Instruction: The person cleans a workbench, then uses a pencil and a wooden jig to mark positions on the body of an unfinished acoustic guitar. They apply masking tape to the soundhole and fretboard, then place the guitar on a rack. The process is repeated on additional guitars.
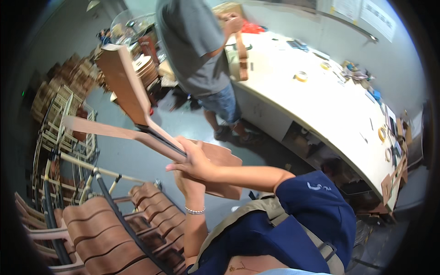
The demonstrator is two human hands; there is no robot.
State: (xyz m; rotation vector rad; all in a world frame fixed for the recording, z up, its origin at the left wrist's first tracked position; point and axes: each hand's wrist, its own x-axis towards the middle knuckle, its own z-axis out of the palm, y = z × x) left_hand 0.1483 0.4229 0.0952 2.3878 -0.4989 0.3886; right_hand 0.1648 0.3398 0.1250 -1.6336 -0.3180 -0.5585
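Note:
Two pale brown wooden guitar necks are together in my hands. One neck (120, 85) points to the upper left with its broad flat headstock. The other neck (103, 129) stretches left as a narrow strip, and a broad wooden paddle (224, 167) shows behind my hands. My right hand (196, 160) comes across from the right and wraps over the necks where they meet. Just below it my left hand (190, 182), with a beaded bracelet at the wrist, grips them from beneath. Its fingers are partly hidden.
A rack with padded rails (112, 197) stands at lower left, holding several wooden necks (98, 224). Another person (197, 50) stands ahead, holding a wooden piece (241, 57) by a long white worktable (293, 98). Tape rolls (301, 76) lie on it. Stacked wooden parts (68, 80) fill the far left.

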